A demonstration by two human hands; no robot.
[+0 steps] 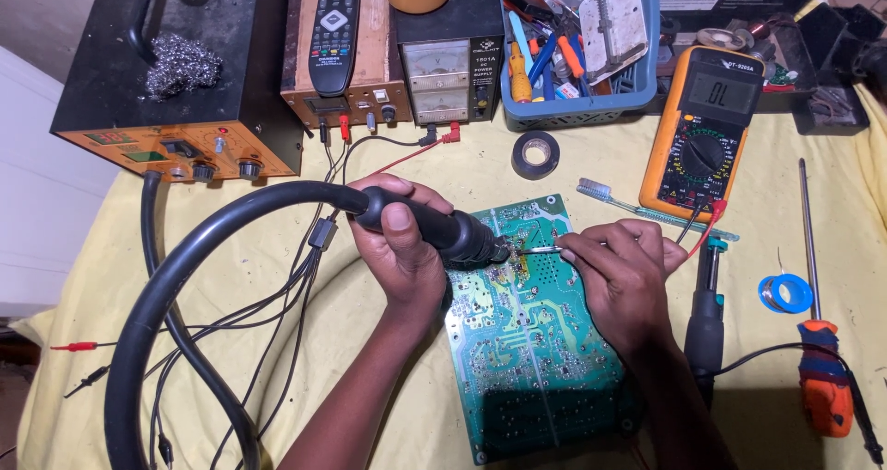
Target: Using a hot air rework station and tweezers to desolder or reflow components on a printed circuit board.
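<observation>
1. Left hand (pixel 399 248) clenched around black hot-air handpiece (pixel 434 231), nozzle tip down at upper left part of green circuit board (pixel 531 341)
2. Thick black hose (pixel 157 313) looping from handpiece back to orange-fronted rework station (pixel 176 91)
3. Right hand (pixel 621 271) pinching thin tweezers (pixel 543 248), tips meeting nozzle just above board
4. Board flat on yellow cloth (pixel 388 165), solder side up, between both forearms
5. Orange multimeter (pixel 704 133) beyond right hand, soldering iron (pixel 706 322) just beside right wrist
6. Black tape roll (pixel 535 154), toothbrush (pixel 637 207), blue tool basket (pixel 580 45) behind board
7. Orange-handled screwdriver (pixel 818 341) and solder coil (pixel 786 293) far right
</observation>
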